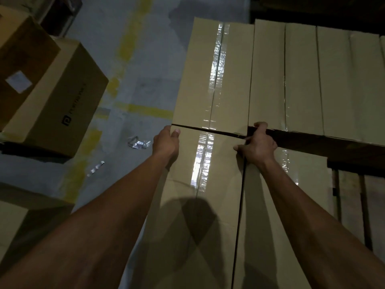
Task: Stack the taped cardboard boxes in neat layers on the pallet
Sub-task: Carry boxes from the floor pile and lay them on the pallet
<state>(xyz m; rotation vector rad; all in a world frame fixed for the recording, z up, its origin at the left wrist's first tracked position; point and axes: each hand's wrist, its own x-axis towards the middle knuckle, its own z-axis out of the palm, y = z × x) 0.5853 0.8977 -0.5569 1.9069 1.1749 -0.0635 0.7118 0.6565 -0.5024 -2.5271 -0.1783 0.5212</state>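
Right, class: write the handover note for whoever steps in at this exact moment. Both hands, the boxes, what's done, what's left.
Left hand: grips the far left corner of the near box.
Right hand: grips its far right corner, fingers over the far edge.
Near box: lies on the stack, a narrow wedge-shaped gap to the far box.
Done: a row of taped boxes sits to the right.
Left: close the gap, square the box up; more boxes wait on the floor at left.
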